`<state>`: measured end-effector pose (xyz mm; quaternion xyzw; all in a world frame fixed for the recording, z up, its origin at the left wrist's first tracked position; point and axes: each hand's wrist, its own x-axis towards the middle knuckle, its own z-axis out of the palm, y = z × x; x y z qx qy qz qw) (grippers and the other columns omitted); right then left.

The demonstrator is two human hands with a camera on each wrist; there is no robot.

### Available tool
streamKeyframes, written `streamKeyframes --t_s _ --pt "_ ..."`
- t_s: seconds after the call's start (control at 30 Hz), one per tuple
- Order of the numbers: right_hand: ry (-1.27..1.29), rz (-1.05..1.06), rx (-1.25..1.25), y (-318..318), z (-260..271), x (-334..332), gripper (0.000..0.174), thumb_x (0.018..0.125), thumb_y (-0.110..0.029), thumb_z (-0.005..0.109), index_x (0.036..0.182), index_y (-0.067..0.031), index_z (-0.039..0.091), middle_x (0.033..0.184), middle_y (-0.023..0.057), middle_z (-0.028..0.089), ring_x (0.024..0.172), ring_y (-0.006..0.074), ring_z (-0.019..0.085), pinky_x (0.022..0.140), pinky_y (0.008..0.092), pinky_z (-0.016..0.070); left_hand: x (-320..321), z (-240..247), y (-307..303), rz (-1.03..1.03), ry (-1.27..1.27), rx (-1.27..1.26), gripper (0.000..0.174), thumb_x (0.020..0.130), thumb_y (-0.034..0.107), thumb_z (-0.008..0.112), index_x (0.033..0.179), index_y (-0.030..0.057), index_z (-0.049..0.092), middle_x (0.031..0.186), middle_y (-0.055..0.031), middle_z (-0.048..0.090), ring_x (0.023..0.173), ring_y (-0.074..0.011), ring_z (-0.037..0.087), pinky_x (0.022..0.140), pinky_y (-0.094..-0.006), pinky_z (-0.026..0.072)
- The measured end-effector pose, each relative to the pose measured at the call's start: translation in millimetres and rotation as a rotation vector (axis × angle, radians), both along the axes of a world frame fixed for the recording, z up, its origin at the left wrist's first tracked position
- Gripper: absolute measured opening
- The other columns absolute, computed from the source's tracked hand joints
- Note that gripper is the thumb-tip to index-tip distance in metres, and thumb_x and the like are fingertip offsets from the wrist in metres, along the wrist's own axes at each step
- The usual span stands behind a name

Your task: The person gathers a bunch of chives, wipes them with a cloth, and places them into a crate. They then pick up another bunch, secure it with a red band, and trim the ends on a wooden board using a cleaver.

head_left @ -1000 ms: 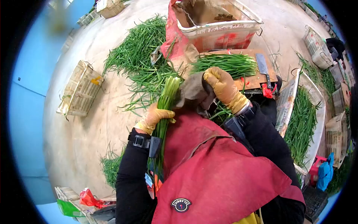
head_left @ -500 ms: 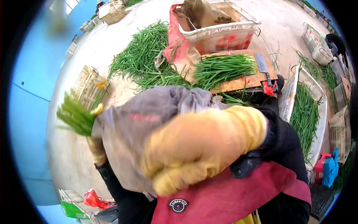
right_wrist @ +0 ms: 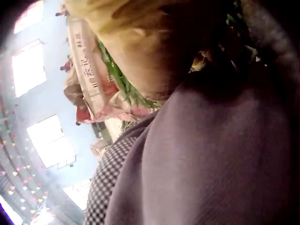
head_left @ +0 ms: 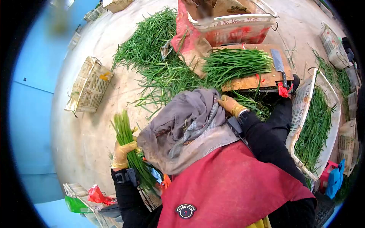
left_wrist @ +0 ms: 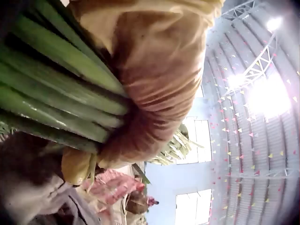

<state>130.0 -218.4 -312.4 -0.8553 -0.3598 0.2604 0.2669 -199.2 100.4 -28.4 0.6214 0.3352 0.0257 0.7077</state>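
Observation:
My left hand (head_left: 124, 152), in a yellowish glove, grips a bunch of green chives (head_left: 122, 129) out to the left of the lap. Pale stem ends point up and the leaves hang down past the wrist. In the left wrist view the curled glove (left_wrist: 154, 79) wraps round the thick green stalks (left_wrist: 56, 89). A crumpled grey cloth (head_left: 178, 114) with a checked part lies over the red apron (head_left: 228, 178). At its upper right edge my gloved right hand (head_left: 232, 105) holds the cloth; its fingertips are partly hidden.
Ahead, more chives (head_left: 239, 62) lie on a wooden board (head_left: 241, 82) beside a cleaver (head_left: 278, 62). A loose chive heap (head_left: 148, 41) covers floor at the upper left. Baskets stand around: one at left (head_left: 91, 85), one at back (head_left: 237, 34), one with chives at right (head_left: 298, 114).
The grey cloth went from bunched up by the right hand to spread over the lap. My right hand swept near the camera, then back to the right; the left moved left with the chives.

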Motion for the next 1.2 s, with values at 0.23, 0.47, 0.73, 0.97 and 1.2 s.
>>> streamKeyframes --t_s 0.23,0.47,0.73,0.97,1.2 --pt "0.458 -0.575 0.435 -43.6 52.5 -24.1 0.033 0.081 -0.010 0.063 0.110 0.0012 0.070 0.110 0.0123 0.070 0.099 0.0220 0.064 0.090 0.0294 0.0475 51.6 37.8 -51.1 -0.260 0.138 -0.018 0.057 0.078 0.001 0.076 0.132 -0.0001 0.056 0.103 -0.0042 0.063 0.074 -0.0160 0.066 0.066 -0.0303 0.0564" --pt "0.846 -0.756 0.853 -126.3 19.5 -53.9 0.033 0.091 -0.005 0.063 0.123 0.0044 0.062 0.110 0.0079 0.069 0.098 0.0156 0.062 0.092 0.0297 0.0484 56.4 54.6 -60.2 -0.198 0.048 0.169 0.035 0.081 -0.001 0.075 0.114 -0.0009 0.063 0.093 -0.0044 0.067 0.072 -0.0139 0.066 0.065 -0.0270 0.0547" --pt "0.827 -0.676 1.085 -114.9 96.7 -46.9 0.022 0.096 -0.013 0.063 0.112 0.0011 0.066 0.108 0.0084 0.071 0.091 0.0155 0.066 0.083 0.0298 0.0535 70.7 77.6 -76.8 -0.319 0.040 0.257 0.041 0.082 0.009 0.076 0.119 -0.0008 0.062 0.093 -0.0083 0.070 0.072 -0.0121 0.063 0.066 -0.0259 0.0523" --pt "0.881 0.200 1.103 -91.1 294.0 -102.2 0.020 0.090 -0.004 0.067 0.109 0.0034 0.068 0.115 0.0161 0.070 0.106 0.0247 0.067 0.096 0.0385 0.0502 78.6 38.2 -100.9 -0.485 0.001 -0.068 0.069 0.077 0.005 0.077 0.140 -0.0021 0.049 0.090 -0.0107 0.071 0.069 -0.0158 0.064 0.065 -0.0285 0.0530" --pt "1.137 0.597 0.721 -10.8 216.8 -123.1 0.041 0.094 -0.020 0.065 0.130 0.0003 0.061 0.118 0.0071 0.067 0.094 0.0110 0.062 0.082 0.0251 0.0503 78.6 -22.9 -93.9 -0.384 0.108 -0.227 0.052 0.073 -0.001 0.071 0.123 -0.0021 0.058 0.090 -0.0078 0.066 0.070 -0.0192 0.064 0.064 -0.0316 0.0532"
